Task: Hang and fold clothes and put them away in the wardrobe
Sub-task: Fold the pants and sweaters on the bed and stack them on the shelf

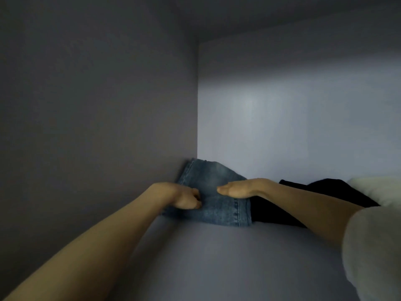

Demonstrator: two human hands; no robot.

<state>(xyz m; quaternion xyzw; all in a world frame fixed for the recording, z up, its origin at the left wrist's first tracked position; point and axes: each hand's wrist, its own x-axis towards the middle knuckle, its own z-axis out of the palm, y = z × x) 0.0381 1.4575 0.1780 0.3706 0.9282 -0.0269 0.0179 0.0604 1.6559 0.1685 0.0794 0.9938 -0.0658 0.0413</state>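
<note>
Two hands on one garment, both reaching deep into the wardrobe (97,105) compartment. Folded jeans (219,200) lie on the shelf (217,261), pushed into the back left corner: far edge riding up against the left side wall, near edge facing the person.

Left hand (186,197): fingers curled, gripping the jeans at their left near edge. Right hand (240,190): flat, fingers straight and together, palm down on top of the denim, pressing; holds nothing.

Key relation: the jeans sit directly under and between the hands, long axis running front to back, slightly skewed toward the corner. Neither hand clearly nearer; both are in contact.

Just right of the jeans, touching them, a dark folded garment (303,205); beyond it a pale one (377,190), partly out of view. Grey sleeve (373,253) on the right arm, pushed up.

Judgement: placing step close to done. Next likely a last push or flattening toward the corner, then withdrawal. Risk: the raised far edge may buckle against the wall and spoil the fold.
</note>
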